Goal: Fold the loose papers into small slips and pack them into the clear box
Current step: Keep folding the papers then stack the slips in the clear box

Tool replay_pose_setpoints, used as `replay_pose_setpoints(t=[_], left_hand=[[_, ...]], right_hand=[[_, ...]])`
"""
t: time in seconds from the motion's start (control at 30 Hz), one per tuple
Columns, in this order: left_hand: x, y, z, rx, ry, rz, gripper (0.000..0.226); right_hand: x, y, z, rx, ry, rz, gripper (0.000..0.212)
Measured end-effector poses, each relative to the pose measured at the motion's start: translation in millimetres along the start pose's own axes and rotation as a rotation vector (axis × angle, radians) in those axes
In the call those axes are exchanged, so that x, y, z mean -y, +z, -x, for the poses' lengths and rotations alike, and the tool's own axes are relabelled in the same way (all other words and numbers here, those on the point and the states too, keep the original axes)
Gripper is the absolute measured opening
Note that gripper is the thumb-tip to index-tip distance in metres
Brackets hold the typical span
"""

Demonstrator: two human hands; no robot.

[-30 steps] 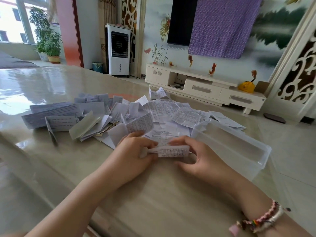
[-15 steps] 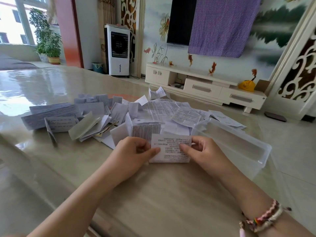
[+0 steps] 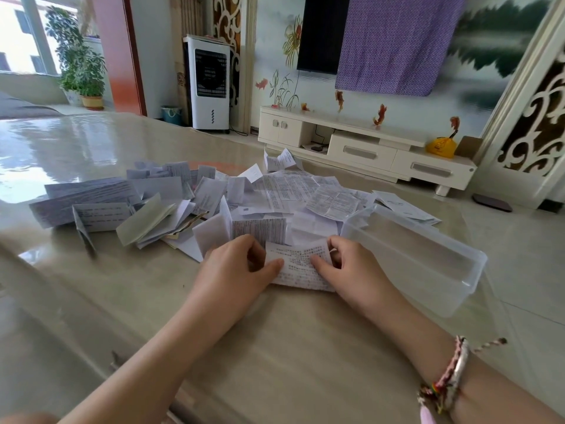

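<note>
We hold a printed paper (image 3: 301,264) low over the bench (image 3: 275,347), just beside the clear box (image 3: 412,255). Our left hand (image 3: 235,270) pinches its left edge, thumb on top; our right hand (image 3: 348,267) pinches the right edge the same way. The sheet looks thin, light and limp, already creased, so we judge it will fold easily but slip or spring open unless we take it at the edges and press each crease flat. The loose papers (image 3: 183,206) lie heaped beyond our hands, some already folded. The bench is glossy and smooth, likely slippery under paper. Behind it stand a white cabinet (image 3: 367,148) and a cooler fan (image 3: 211,84).
</note>
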State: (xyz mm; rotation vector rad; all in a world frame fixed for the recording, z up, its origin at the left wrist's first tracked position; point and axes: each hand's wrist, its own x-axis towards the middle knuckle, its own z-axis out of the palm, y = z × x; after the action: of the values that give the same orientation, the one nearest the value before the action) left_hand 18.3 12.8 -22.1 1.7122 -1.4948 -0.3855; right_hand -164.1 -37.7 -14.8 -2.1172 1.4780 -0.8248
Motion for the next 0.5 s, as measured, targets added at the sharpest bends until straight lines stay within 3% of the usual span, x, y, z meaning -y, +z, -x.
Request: replay_pose_setpoints(t=[0.17, 0.33, 0.5], left_hand=[[-2.6, 0.0, 6.9, 0.024, 0.058, -0.217, 0.041], [-5.2, 2.1, 10.3, 0.04, 0.133, -0.384, 0.031], [-5.3, 1.6, 12.0, 0.046, 0.17, -0.46, 0.035]], right_hand=[[1.1, 1.3, 0.6, 0.054, 0.004, 0.041, 0.013], [4.4, 2.8, 1.3, 0.05, -0.008, 0.161, 0.034], [13.7, 0.1, 9.4, 0.018, -0.1, 0.473, 0.043]])
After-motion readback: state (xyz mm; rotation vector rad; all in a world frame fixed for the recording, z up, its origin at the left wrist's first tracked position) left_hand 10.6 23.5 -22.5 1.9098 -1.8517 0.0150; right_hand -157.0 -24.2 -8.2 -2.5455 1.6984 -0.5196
